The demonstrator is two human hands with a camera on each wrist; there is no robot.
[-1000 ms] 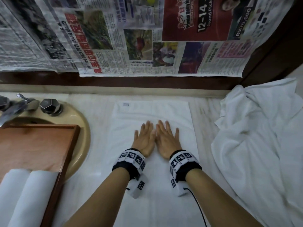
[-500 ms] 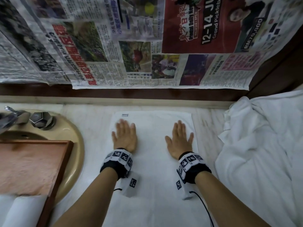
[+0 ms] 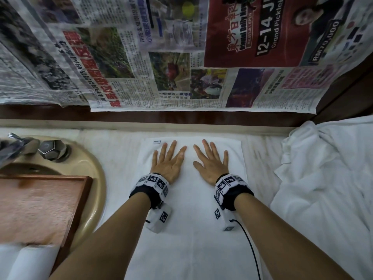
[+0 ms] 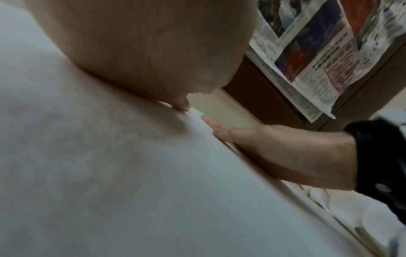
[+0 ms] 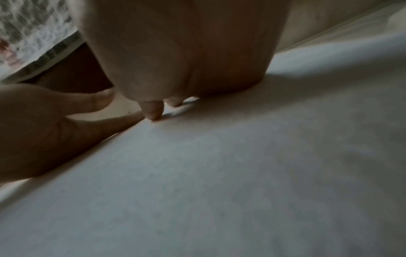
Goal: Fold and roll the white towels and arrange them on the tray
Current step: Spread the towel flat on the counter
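A folded white towel (image 3: 189,229) lies flat on the counter in front of me, its far edge close to the wall. My left hand (image 3: 168,160) presses palm down on its far left part, fingers straight and spread. My right hand (image 3: 211,161) presses flat beside it on the far right part. The wooden tray (image 3: 76,199) stands at the left, with rolled white towels (image 3: 26,261) at its near end. In the left wrist view my palm (image 4: 153,52) lies on the towel (image 4: 110,173). The right wrist view shows my fingertips (image 5: 153,113) on the towel (image 5: 241,173).
A heap of loose white towels (image 3: 327,178) fills the counter at the right. A beige sink (image 3: 94,170) with a metal tap (image 3: 16,147) and knob (image 3: 51,148) sits at the left, partly under the tray. Newspaper sheets (image 3: 181,53) cover the wall behind.
My hands started together at the towel's middle, slid apart to its sides, then came back toward the middle nearer its far edge. The head view shifted forward.
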